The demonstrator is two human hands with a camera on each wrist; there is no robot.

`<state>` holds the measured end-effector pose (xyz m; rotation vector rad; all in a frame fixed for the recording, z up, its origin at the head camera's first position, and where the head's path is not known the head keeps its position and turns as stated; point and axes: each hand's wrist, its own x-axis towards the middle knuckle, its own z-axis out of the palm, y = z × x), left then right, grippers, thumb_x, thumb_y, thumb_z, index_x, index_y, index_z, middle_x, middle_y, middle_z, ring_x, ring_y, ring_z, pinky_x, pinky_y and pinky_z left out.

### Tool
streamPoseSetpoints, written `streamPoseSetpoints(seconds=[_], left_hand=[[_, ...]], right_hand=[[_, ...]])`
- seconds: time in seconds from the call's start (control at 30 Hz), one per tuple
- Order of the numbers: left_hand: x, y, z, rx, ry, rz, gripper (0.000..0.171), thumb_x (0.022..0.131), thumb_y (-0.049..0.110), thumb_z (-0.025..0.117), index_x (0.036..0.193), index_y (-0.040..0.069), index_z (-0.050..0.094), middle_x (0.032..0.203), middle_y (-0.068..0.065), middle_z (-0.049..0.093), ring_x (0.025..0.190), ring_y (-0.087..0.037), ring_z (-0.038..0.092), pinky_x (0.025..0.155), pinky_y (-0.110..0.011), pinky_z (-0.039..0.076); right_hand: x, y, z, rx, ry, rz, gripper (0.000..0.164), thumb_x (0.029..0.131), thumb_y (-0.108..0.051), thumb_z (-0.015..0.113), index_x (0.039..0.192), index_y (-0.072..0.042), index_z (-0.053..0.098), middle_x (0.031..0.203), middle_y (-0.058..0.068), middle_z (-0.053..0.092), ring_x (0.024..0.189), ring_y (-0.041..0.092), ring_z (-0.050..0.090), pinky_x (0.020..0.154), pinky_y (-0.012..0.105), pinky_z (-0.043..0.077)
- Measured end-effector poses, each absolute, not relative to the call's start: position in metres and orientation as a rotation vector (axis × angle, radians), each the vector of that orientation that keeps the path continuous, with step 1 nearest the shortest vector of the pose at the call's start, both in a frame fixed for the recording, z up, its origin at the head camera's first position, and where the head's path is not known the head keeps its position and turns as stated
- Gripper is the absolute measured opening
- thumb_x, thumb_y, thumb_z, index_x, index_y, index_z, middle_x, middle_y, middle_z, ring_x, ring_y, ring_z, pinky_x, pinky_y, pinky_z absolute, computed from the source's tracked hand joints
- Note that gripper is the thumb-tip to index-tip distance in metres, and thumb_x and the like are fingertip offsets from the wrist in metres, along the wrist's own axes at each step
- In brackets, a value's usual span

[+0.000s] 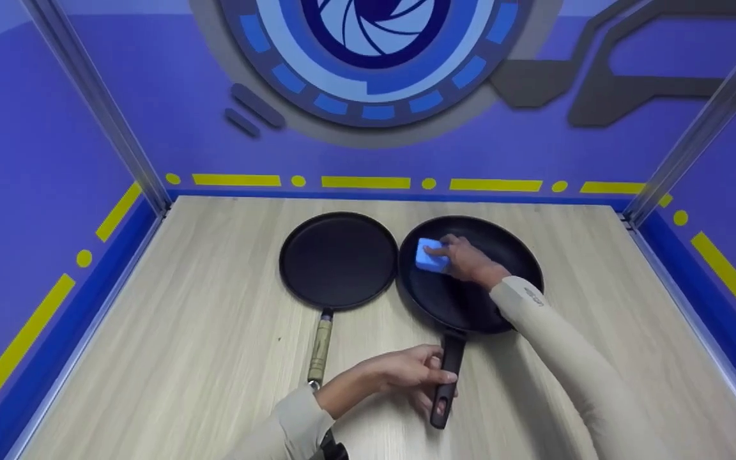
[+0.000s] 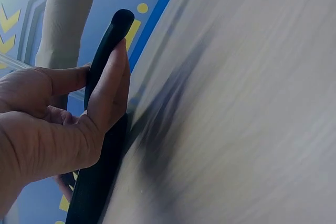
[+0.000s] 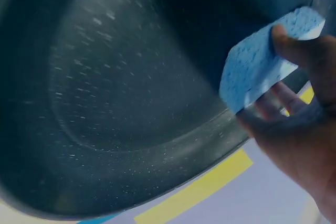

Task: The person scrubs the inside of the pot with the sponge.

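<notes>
A black frying pan (image 1: 496, 239) lies on the right of the table, its black handle (image 1: 450, 358) toward the person. My left hand (image 1: 406, 374) grips that handle between thumb and fingers; the left wrist view shows the handle (image 2: 110, 51) raised over the tabletop. Inside the pan, my right hand (image 1: 470, 259) pinches a light blue sponge (image 1: 429, 254) against the left part of the inner surface. In the right wrist view the thumb presses on the porous sponge (image 3: 257, 59), and small pale droplets or specks dot the pan's floor (image 3: 121, 87).
A flat black griddle pan (image 1: 339, 259) lies left of the frying pan, almost rim to rim. Its greenish wooden handle (image 1: 321, 350) points toward the person, partly behind the left forearm. Blue printed walls (image 1: 368, 160) with metal corner posts (image 1: 106, 115) enclose the pale wooden table (image 1: 202, 306).
</notes>
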<state>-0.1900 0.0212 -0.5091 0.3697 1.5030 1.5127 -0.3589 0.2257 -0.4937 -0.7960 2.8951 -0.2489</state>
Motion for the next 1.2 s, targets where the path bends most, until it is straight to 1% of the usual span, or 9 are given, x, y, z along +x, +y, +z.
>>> streamPoseSetpoints(seconds=[0.13,0.23,0.33,0.47,0.57,0.7,0.9,1.07,1.2], left_hand=[[-0.186,0.020,-0.510,0.365,1.485,1.521,0.011,0.103,0.005,0.059,0.109,0.009,0.050,0.095,-0.015,0.073,0.067,-0.016,0.070,0.069,-0.039,0.065],[-0.186,0.019,-0.509,0.358,1.491,1.522,0.011,0.103,0.005,0.058,0.109,0.009,0.050,0.091,-0.009,0.071,0.066,-0.015,0.068,0.066,-0.035,0.065],[-0.187,0.020,-0.508,0.359,1.510,1.519,0.012,0.103,0.005,0.058,0.110,0.008,0.050,0.094,-0.010,0.072,0.069,-0.015,0.069,0.062,-0.030,0.064],[-0.189,0.020,-0.507,0.367,1.518,1.520,0.013,0.102,0.006,0.060,0.112,0.007,0.052,0.101,-0.016,0.073,0.080,-0.018,0.073,0.065,-0.033,0.065],[-0.191,0.019,-0.507,0.361,1.507,1.516,0.012,0.103,0.007,0.060,0.112,0.007,0.052,0.096,-0.013,0.072,0.077,-0.018,0.072,0.069,-0.036,0.065],[-0.193,0.016,-0.507,0.365,1.488,1.503,0.010,0.103,0.006,0.058,0.111,0.008,0.051,0.088,-0.006,0.070,0.068,-0.015,0.069,0.067,-0.034,0.065],[-0.195,0.013,-0.506,0.377,1.457,1.477,0.009,0.105,0.006,0.054,0.112,0.009,0.049,0.083,-0.001,0.067,0.062,-0.013,0.068,0.058,-0.025,0.061],[-0.194,0.015,-0.507,0.389,1.455,1.478,0.012,0.105,0.006,0.054,0.114,0.010,0.048,0.084,-0.002,0.067,0.062,-0.013,0.068,0.059,-0.025,0.061],[-0.192,0.017,-0.509,0.399,1.452,1.492,0.010,0.105,0.006,0.055,0.112,0.010,0.048,0.081,-0.004,0.067,0.061,-0.014,0.068,0.057,-0.024,0.060]], right_hand=[[-0.372,0.231,-0.494,-0.535,2.913,-0.248,0.057,0.094,0.001,0.065,0.148,-0.016,0.052,0.145,0.033,0.045,0.130,0.055,0.046,0.107,0.062,0.047],[-0.378,0.234,-0.493,-0.507,2.918,-0.233,0.058,0.093,0.002,0.064,0.147,-0.015,0.053,0.140,0.033,0.049,0.126,0.052,0.049,0.109,0.060,0.045],[-0.377,0.234,-0.488,-0.569,2.895,-0.155,0.057,0.091,0.000,0.068,0.145,-0.015,0.055,0.132,0.031,0.055,0.119,0.048,0.055,0.108,0.057,0.047],[-0.366,0.235,-0.480,-0.742,2.855,-0.065,0.056,0.085,-0.007,0.080,0.138,-0.016,0.064,0.120,0.025,0.061,0.110,0.044,0.061,0.101,0.055,0.053],[-0.349,0.234,-0.476,-0.895,2.817,-0.067,0.057,0.078,-0.014,0.088,0.131,-0.017,0.070,0.112,0.020,0.065,0.102,0.039,0.065,0.094,0.053,0.056],[-0.321,0.227,-0.472,-1.002,2.724,-0.099,0.060,0.075,-0.022,0.092,0.131,-0.018,0.070,0.109,0.018,0.068,0.096,0.035,0.065,0.087,0.049,0.059],[-0.298,0.226,-0.474,-1.048,2.736,-0.041,0.062,0.078,-0.022,0.090,0.135,-0.016,0.067,0.116,0.023,0.067,0.096,0.035,0.066,0.083,0.049,0.061],[-0.304,0.232,-0.483,-1.136,2.792,-0.109,0.059,0.080,-0.012,0.087,0.135,-0.014,0.067,0.117,0.025,0.065,0.096,0.035,0.066,0.081,0.050,0.060],[-0.317,0.234,-0.493,-1.219,2.835,-0.106,0.056,0.088,-0.015,0.081,0.141,-0.013,0.062,0.123,0.031,0.063,0.104,0.044,0.065,0.085,0.056,0.058]])
